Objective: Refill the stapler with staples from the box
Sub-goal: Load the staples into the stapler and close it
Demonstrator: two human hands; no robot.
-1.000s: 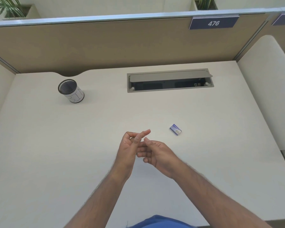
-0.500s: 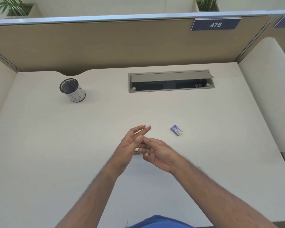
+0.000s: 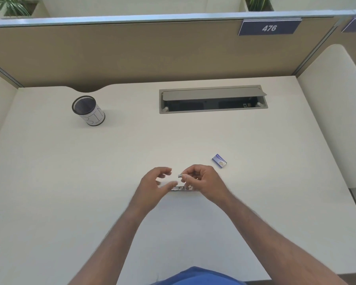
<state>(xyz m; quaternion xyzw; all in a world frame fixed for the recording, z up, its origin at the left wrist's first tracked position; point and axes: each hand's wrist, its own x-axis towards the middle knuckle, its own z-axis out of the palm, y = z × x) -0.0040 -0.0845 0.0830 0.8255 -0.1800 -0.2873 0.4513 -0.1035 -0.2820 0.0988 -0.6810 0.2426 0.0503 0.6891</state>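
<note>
A small metal stapler (image 3: 181, 188) lies on the white desk (image 3: 70, 182), partly hidden under my two hands. My right hand (image 3: 203, 179) pinches a short silver strip of staples (image 3: 180, 176) between thumb and forefinger, just above the stapler. My left hand (image 3: 154, 184) hovers beside it with fingers spread and nothing in it, its thumb close to the stapler's left end. The small blue staple box (image 3: 219, 160) lies on the desk to the right of my right hand, a little farther away.
A black mesh cup with a white paper label (image 3: 88, 111) stands at the back left. A grey cable hatch (image 3: 213, 99) with its lid raised is set into the desk at the back. A tan partition wall (image 3: 132, 52) closes the far side.
My hands, which were pressed together, have parted. The right hand now shows a strip of staples at its fingertips, and the stapler beneath has come into view.
</note>
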